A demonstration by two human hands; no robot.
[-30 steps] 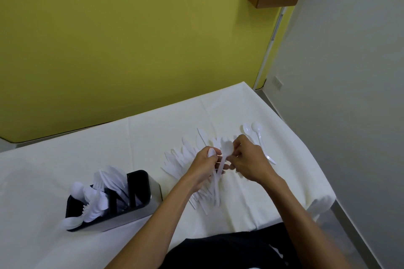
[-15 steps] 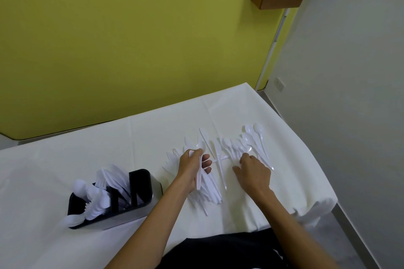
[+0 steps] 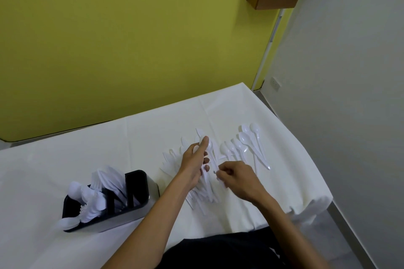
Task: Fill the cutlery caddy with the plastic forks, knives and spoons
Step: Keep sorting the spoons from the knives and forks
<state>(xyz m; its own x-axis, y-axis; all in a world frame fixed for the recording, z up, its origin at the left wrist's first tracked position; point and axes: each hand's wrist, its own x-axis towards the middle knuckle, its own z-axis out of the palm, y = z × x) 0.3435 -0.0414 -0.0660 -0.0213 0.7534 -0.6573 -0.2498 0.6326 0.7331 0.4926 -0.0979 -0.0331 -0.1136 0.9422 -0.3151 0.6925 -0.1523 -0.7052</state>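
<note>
Cutlery caddy (image 3: 137,174), a black plastic bin with dividers on a brushed-steel base, stands on the left part of the white-clothed table (image 3: 54,155), well apart from both hands. Its left compartments already hold white plastic spoons, forks and knives leaning out to the left, while the compartment nearest the hands shows only a dark interior. Most of the loose white plastic cutlery (image 3: 172,159) lies fanned on the cloth in front of the person, with a row of white plastic spoons (image 3: 247,140) spread out to the right. The left hand (image 3: 195,166) grips a bundle of white plastic pieces (image 3: 206,183), thumb raised along their upper ends and fingers wrapped round them; which kind they are is hard to tell. The right hand (image 3: 238,178) is just beside it, fingers curled, and seems to pinch a white plastic handle (image 3: 215,164) at its fingertips, as if feeding it into the bundle. The step in hand looks like gathering and sorting, with the filling roughly partway done. The next move probably calls for squaring the bundle's ends, carrying it left, and dropping it upright into the matching compartment without knocking the leaning pieces.
</note>
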